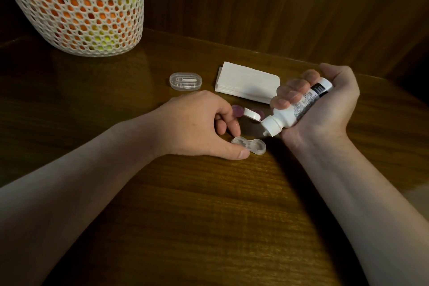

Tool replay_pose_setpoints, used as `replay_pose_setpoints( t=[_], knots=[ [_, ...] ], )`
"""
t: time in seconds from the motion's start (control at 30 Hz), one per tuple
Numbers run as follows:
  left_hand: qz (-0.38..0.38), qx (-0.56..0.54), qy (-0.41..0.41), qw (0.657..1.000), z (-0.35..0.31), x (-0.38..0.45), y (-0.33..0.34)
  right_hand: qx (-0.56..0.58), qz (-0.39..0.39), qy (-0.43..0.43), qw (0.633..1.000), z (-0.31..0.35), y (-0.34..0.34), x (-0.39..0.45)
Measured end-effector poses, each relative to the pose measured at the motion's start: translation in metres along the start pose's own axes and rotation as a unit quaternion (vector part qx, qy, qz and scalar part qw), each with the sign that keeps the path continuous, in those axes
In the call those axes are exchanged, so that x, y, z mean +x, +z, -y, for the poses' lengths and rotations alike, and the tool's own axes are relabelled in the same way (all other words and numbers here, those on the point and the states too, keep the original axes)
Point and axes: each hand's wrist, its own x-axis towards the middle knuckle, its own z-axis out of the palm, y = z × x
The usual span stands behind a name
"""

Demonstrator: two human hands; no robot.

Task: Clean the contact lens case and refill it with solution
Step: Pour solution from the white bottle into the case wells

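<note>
Steadying the lens case between pinching thumb and fingertip, the left hand held it under the tilted solution bottle (cap flipped open), which the right hand gripped with curled fingers, probably for aim

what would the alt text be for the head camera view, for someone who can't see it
A person's right hand tips an open white solution bottle nozzle-down over a clear, uncapped contact lens case that the left hand steadies on a wooden table. Behind lie two purple caps, folded tissues, a small clear box and a white mesh basket.
</note>
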Motion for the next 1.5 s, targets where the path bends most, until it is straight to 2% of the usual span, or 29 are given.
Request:
replay_pose_setpoints(
  t=[1.5],
  knots=[
    [0.005,-0.006,0.0,1.0,-0.0003,0.0001,-0.0005,-0.005,0.01,0.01,1.0,0.0012,0.0029,-0.0014]
  ],
)
